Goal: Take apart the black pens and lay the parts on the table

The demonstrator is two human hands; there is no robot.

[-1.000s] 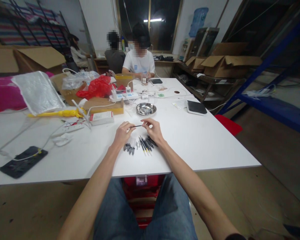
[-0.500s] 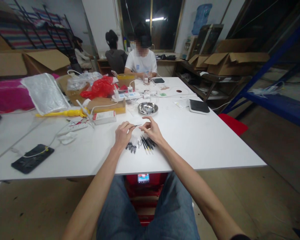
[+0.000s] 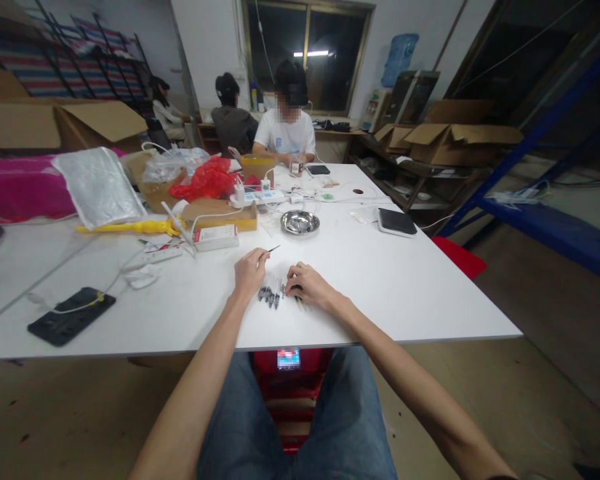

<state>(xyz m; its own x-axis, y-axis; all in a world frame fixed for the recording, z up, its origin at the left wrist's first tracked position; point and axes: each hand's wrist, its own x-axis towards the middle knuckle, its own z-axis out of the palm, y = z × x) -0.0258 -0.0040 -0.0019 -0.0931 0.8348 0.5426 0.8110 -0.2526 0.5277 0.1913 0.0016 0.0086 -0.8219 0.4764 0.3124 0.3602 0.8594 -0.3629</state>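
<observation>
At a white counter, a black phone lies at the far left, a cable plugged into it. The left hand pinches a thin dark rod in a closed grip; its long axis slants up and to the right, free tip pointing toward a steel bowl. Just right of it, the right hand rests fingers-down on a cluster of small dark pen parts; whether its grip has closed on any cannot be told.
</observation>
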